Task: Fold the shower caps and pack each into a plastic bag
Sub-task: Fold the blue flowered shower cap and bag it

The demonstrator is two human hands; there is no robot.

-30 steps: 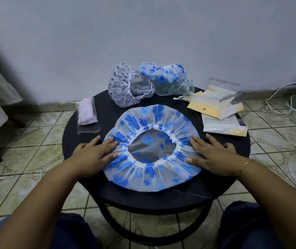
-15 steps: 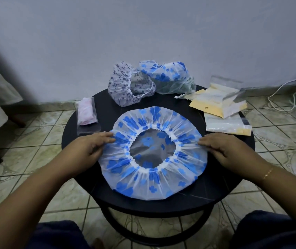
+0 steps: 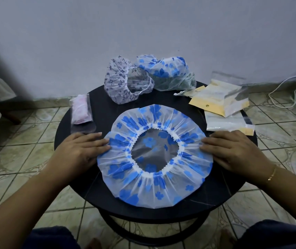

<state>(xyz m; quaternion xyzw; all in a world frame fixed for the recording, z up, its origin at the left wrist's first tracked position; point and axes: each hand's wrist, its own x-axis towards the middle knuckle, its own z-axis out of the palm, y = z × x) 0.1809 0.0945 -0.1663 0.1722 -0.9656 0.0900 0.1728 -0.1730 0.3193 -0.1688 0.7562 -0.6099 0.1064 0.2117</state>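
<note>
so the blue-flower shower cap (image 3: pixel 154 155) is spread flat, opening up, in the middle of the round black table (image 3: pixel 221 191), with the left hand (image 3: pixel 79 150) at its left edge and the right hand (image 3: pixel 233 150) at its right edge; both look to have their fingertips on or just pinching the rim, fingers mostly straight and low, but I honestly can't tell if either has real hold of the plastic. My worry: the film is thin and slippery and the elastic wants to bunch, so a fold could spring back or go lopsided if one side slips. The empty plastic bags (image 3: pixel 219 101) hang off the right edge and could get knocked to the floor. Two more unfolded caps, a purple-print cap (image 3: pixel 118 81) and a second blue cap (image 3: pixel 168 72), sit at the back; a packed pink cap (image 3: pixel 80 109) lies at the left. How many bags are in that pile is hard to make out, and the thumbs are hidden
</note>
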